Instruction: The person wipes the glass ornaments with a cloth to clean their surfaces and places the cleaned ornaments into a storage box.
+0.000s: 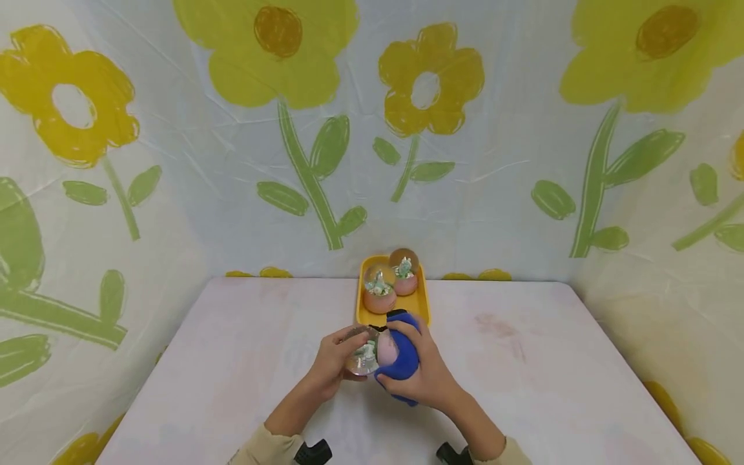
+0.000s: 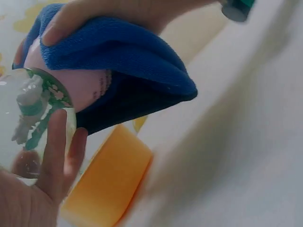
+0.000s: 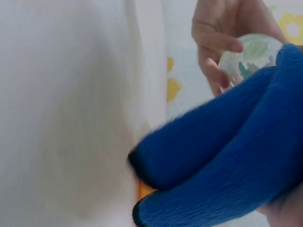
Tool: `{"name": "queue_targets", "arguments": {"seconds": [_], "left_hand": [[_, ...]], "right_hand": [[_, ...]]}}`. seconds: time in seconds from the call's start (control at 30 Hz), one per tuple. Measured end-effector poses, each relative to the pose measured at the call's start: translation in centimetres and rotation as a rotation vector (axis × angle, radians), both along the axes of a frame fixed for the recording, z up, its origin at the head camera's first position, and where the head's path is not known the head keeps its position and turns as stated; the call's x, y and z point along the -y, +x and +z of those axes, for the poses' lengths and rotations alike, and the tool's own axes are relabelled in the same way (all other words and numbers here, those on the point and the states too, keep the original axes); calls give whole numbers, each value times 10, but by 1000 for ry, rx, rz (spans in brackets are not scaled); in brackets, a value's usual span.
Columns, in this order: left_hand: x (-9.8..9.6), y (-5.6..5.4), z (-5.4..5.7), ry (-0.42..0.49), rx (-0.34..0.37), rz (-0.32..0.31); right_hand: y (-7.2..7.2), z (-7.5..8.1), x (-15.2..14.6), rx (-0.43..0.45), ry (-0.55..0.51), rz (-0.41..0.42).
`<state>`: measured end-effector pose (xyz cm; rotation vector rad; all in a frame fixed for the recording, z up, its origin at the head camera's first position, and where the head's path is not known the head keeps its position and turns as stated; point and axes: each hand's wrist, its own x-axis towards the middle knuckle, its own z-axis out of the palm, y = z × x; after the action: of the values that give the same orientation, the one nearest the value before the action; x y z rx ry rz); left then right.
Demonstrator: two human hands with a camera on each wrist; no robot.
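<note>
A snow globe (image 1: 365,365) with a pink base (image 1: 386,349) is held on its side above the table, in front of the yellow tray. My left hand (image 1: 329,362) grips the clear ball, fingers spread around the glass. With my right hand (image 1: 430,374) I hold a blue cloth (image 1: 409,354) wrapped over the base. In the left wrist view the right thumb presses the cloth onto the pink base (image 2: 85,87), and a white and green figure shows inside the ball (image 2: 31,109). Two folds of the cloth (image 3: 227,156) hang down in the right wrist view.
Behind the hands, the yellow tray (image 1: 414,305) holds two more snow globes, one at front left (image 1: 380,299) and one at back right (image 1: 405,284). The pale table (image 1: 261,336) meets a flower-patterned cloth backdrop (image 1: 500,213) at its back and sides.
</note>
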<state>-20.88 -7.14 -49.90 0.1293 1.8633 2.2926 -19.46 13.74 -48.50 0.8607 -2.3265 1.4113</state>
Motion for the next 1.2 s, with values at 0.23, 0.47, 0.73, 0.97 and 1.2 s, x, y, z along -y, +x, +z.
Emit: {"name": "queue_targets", "arguments": {"seconds": [0.23,0.47,0.73,0.97,1.2], "left_hand": [[0,0,1,-255,-950,173],[-4,2,17,-239,-1207,192],[-6,-6,6,-104,-127,23],[-10,-5,-5,-23,-166,36],[-9,0,8,-163,-1159,151]], "right_hand": [[-7,1,-6,390,-260,71],[-9,6,-7,531,-359,116],[-4,2,-9,266,-137,19],[-8,0,-14,222,-129,66],[-10,12,-14,595,-349,157]]}}
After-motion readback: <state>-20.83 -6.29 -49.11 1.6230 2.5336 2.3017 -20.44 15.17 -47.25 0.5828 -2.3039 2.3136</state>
